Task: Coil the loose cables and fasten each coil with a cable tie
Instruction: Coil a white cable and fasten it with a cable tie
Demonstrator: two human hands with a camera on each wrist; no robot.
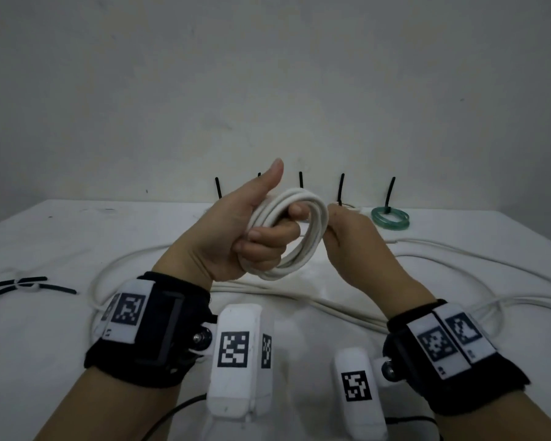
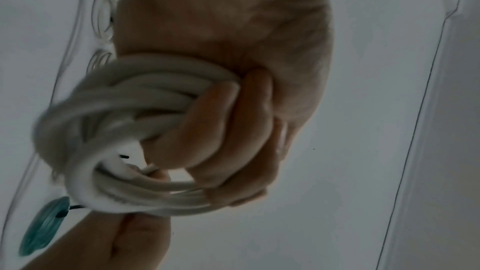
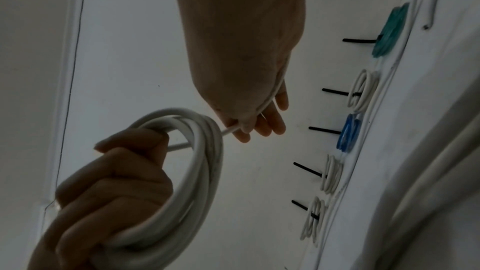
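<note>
1. Coiling is under way; the left hand point(image 1: 236, 230) is gripping the white coil point(image 1: 303, 230) above the table's point(image 1: 45, 329) middle, thumb raised.
2. The right hand point(image 1: 353, 237) is pinching the cable's free strand point(image 3: 228, 130), feeding it on.
3. Next, probably: winding on the loose cable point(image 1: 458, 259), then fetching a black tie point(image 1: 29, 284) lying near the left edge.
4. Finished coils point(image 1: 390, 218) are lining the far edge; the near side is looking open.

Left hand point(image 1: 236, 237) gripping white cable coil point(image 1: 303, 237), right hand point(image 1: 353, 240) pinching it
</note>
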